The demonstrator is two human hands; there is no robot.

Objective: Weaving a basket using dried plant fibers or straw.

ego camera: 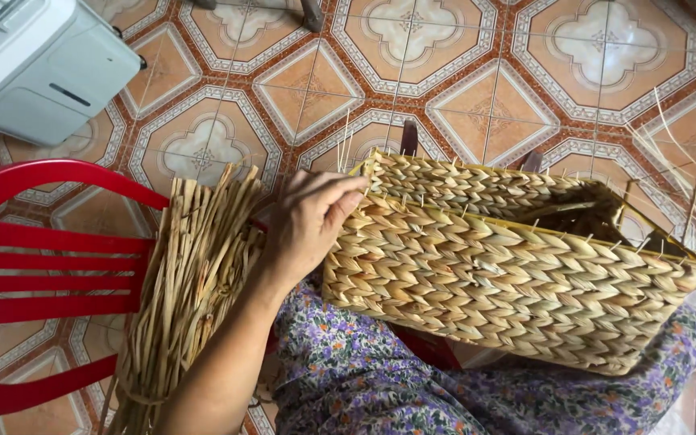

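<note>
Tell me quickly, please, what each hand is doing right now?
Left hand: open, fingers resting on the corner of the woven basket, gripping nothing.
Right hand: not in view.

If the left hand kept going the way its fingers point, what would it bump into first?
The left hand points right, at the woven basket on the lap. Its fingertips already seem to touch the basket's near corner, so the basket comes first.

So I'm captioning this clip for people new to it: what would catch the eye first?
A rectangular woven straw basket fills the middle, resting on the lap in purple floral fabric, with the left hand on its left end. Beside it, a bundle of dried flat reeds leans against a red plastic chair. The right hand is out of view.
</note>
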